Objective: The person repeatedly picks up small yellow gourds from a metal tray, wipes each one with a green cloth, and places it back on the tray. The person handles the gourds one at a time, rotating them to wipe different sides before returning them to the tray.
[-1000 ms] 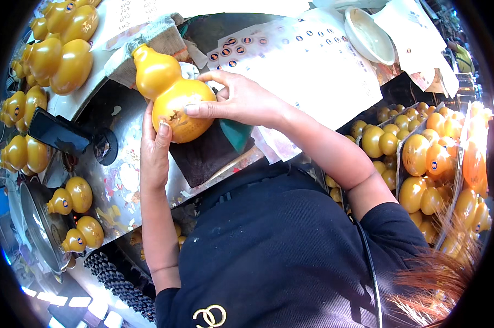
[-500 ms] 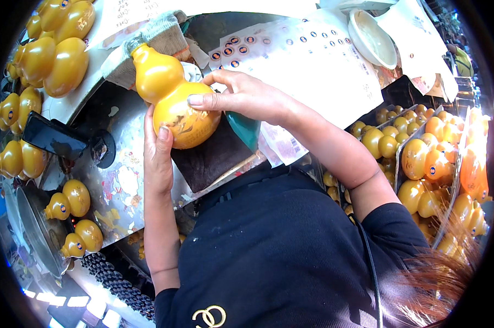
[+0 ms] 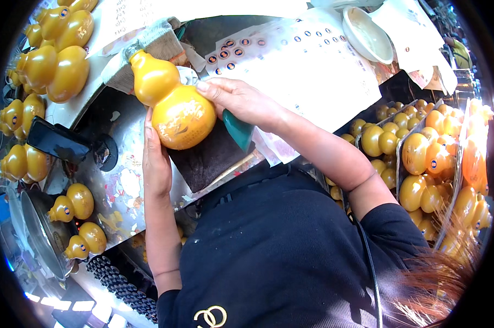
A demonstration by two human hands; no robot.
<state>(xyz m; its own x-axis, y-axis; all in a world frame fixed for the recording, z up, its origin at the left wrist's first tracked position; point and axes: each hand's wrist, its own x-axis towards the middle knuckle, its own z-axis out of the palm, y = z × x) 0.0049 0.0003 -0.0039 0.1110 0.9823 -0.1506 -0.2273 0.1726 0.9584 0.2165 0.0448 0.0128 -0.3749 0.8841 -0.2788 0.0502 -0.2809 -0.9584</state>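
Note:
A glossy yellow bottle gourd (image 3: 184, 117) is held between my two hands, its neck tilted up and to the left. Pale and dark markings lie across its large lower bulb. My left hand (image 3: 157, 164) supports that bulb along its left side, the fingers mostly hidden behind it. On the other side, my right hand (image 3: 238, 101) grips the gourd's upper right edge with the thumb. Below the right hand is a smooth teal piece (image 3: 237, 131) whose kind I cannot make out. Under the gourd lies a dark brown cloth or pad (image 3: 206, 161).
Sheets of round stickers (image 3: 312, 71) and a white bowl (image 3: 373, 41) lie beyond my hands. A grey cloth-wrapped block (image 3: 159, 46) stands by the gourd's neck. Left are a phone on a stand (image 3: 58, 141) and more gourds (image 3: 66, 74); right, dividers separate many gourds (image 3: 416, 153).
My right fingers have drawn back from the front of the gourd to its right edge. The left thumb has slid off the front, and the gourd has turned slightly, showing more pale markings.

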